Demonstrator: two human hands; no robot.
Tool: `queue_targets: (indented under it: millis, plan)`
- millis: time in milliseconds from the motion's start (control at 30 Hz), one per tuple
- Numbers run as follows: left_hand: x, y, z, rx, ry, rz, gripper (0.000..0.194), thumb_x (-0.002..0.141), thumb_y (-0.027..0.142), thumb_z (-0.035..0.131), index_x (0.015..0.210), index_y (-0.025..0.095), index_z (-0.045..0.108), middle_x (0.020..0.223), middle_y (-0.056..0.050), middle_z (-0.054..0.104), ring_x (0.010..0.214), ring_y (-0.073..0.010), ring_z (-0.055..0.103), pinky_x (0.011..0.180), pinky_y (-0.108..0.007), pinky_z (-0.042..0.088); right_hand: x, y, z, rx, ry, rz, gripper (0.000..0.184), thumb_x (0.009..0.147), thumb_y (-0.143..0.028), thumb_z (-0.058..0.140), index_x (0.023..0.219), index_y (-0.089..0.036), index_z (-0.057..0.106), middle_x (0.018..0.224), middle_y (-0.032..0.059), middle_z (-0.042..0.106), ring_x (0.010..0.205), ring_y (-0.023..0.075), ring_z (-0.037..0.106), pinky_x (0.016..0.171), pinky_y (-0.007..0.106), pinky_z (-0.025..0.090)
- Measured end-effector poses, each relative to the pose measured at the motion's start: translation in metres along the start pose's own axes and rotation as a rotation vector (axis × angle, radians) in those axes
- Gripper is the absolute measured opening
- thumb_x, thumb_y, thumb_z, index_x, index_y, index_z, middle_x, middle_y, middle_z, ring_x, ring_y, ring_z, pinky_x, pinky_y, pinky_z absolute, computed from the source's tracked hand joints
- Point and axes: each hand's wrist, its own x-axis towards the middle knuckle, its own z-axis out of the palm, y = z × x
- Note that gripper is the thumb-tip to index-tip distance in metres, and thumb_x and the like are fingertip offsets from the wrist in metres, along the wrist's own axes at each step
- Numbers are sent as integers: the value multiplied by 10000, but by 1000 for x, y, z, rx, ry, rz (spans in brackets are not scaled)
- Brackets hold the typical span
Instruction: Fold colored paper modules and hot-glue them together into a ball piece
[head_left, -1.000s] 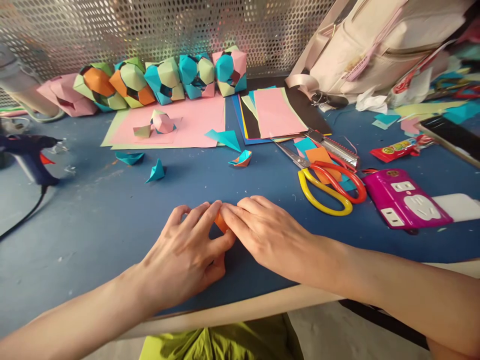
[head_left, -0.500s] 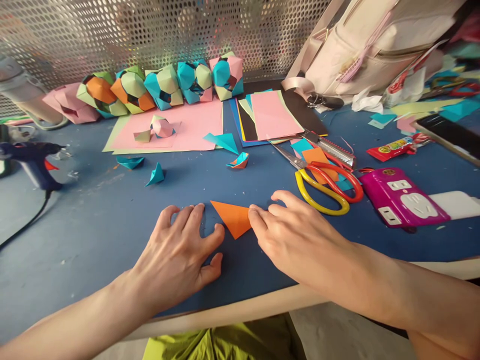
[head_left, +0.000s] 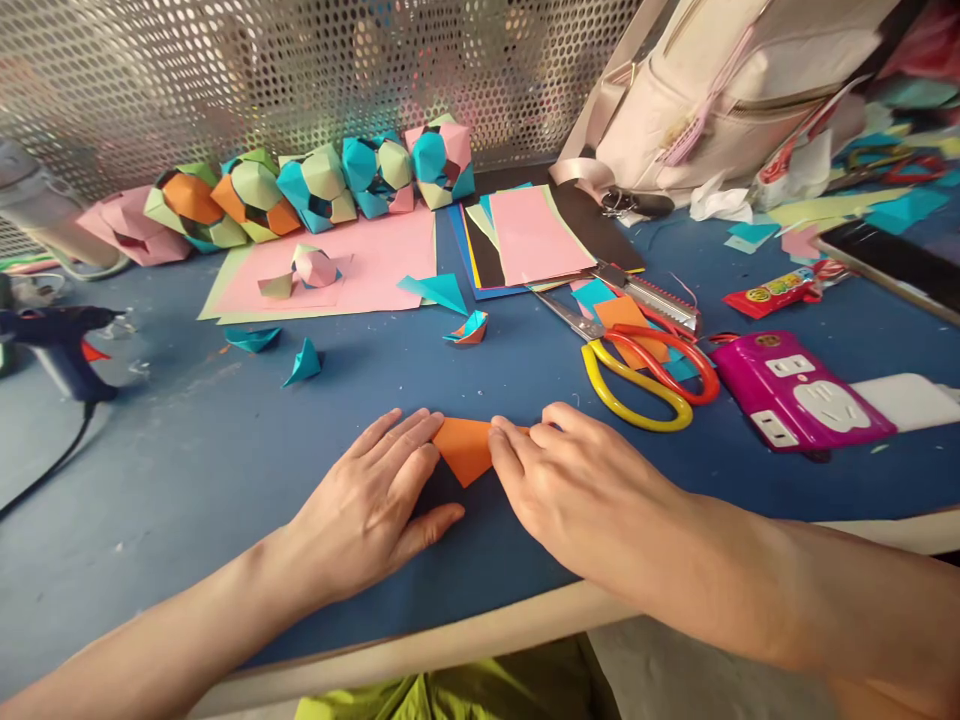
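Observation:
A folded piece of orange paper (head_left: 463,447) lies on the blue table, its pointed side toward me. My left hand (head_left: 371,510) rests flat with fingers stretched out, the fingertips on the paper's left corner and the thumb spread away. At the other end, my right hand (head_left: 589,480) has its fingers curled together and pressing the right part of the paper, which they partly hide. Beyond the hands lie small folded pieces: a blue one (head_left: 304,362), another blue one (head_left: 253,340) and a blue-and-orange one (head_left: 469,329).
Scissors (head_left: 637,385) with red and yellow handles lie right of my hands, beside a purple power socket (head_left: 802,392). A glue gun (head_left: 64,345) is at left. Several folded paper balls (head_left: 315,188) line the mesh panel. Stacked paper (head_left: 532,235), a phone (head_left: 892,260) and a backpack (head_left: 720,110) are behind.
My left hand has moved right and flattened, its fingertips now on the orange paper's left corner. The paper has turned slightly; my right hand stays on its right part.

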Motion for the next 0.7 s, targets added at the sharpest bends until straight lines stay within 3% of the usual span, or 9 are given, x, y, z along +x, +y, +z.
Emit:
queue_targets:
  millis: [100,200,400,467,600,700]
  plan:
    - [1,0,3,59,14,-4,217,909,302,545,1021,116,562,1209,-229,653,1139,-313,631,972,-495,511,-9,8,1,40,-52,-30,376,774,2,416,999,-125,690,966,113,724,840,243,650,960,446,407]
    - [3,-4,2,106,47,1,184,905,288,552,971,116,560,1145,-231,674,1051,-321,665,904,-495,537,-16,17,4,75,-157,-25,274,769,-5,452,871,-161,653,861,99,685,771,246,602,959,495,369]
    - [7,-15,0,7,98,-47,119,899,214,553,996,155,517,1083,-169,674,942,-249,656,808,-414,546,9,33,10,215,-192,196,156,859,-81,482,829,-170,607,692,48,584,698,215,534,680,346,387]
    - [6,-16,2,-3,105,-55,169,897,201,556,1053,159,505,1116,-167,658,971,-248,649,815,-410,539,21,34,13,319,-178,247,123,880,-110,505,852,-158,615,757,60,617,766,212,553,682,326,387]
    - [5,-18,4,-48,112,-101,245,896,189,554,1133,171,493,1138,-145,649,1026,-244,641,854,-404,531,36,27,25,616,-191,205,118,890,-217,591,970,-141,634,978,79,667,967,218,573,806,329,421]
    - [5,-19,5,-114,137,-155,267,899,204,550,1160,182,493,1136,-131,648,1055,-243,636,884,-403,529,42,20,39,725,-207,229,110,902,-152,559,926,-135,664,959,83,692,937,210,595,812,329,432]
